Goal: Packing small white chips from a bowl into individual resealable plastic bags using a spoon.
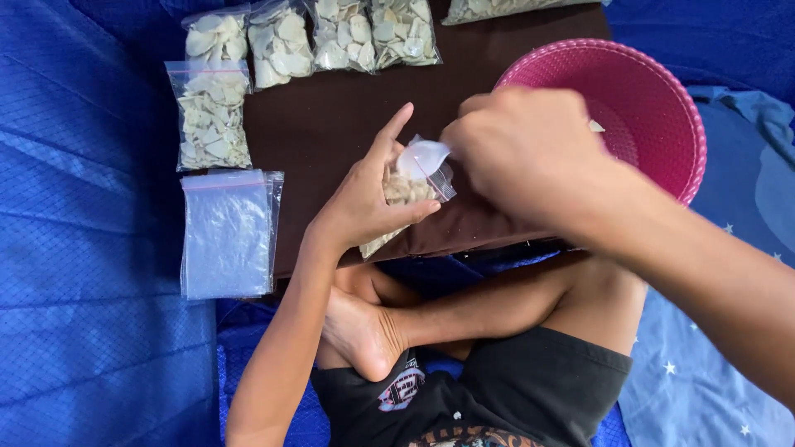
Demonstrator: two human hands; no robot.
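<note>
Person: seated cross-legged on blue bedding (pixel 91 273), in black shorts (pixel 538 389), one bare foot (pixel 360 335) tucked against the opposite leg, seen from above.
Table: a low dark brown table (pixel 331 116) just beyond the knees, carrying the bags.
Left hand: the left hand (pixel 368 199) is closed around a small clear bag (pixel 406 189), thumb across its lower front and fingers behind it, forefinger pointing up.
Small clear bag: held upright over the near edge of the table, part-filled with pale dried chips, its open top turned toward the other hand.
Right hand: the right hand (pixel 526 153) is bunched into a loose fist, fingertips pinched together on the mouth of the same bag; whether it holds a chip I cannot tell.
Empty bags: a flat stack of empty clear zip bags (pixel 228 233) lies at the left near corner of the table, partly over the bedding.
Filled bags: a filled bag of chips (pixel 211 116) lies just beyond the stack, and a row of filled bags (pixel 331 33) runs side by side along the far edge.
Basket: a round pink plastic basket (pixel 662 91) sits to the right, behind the right hand, a pale chip or two visible inside.
</note>
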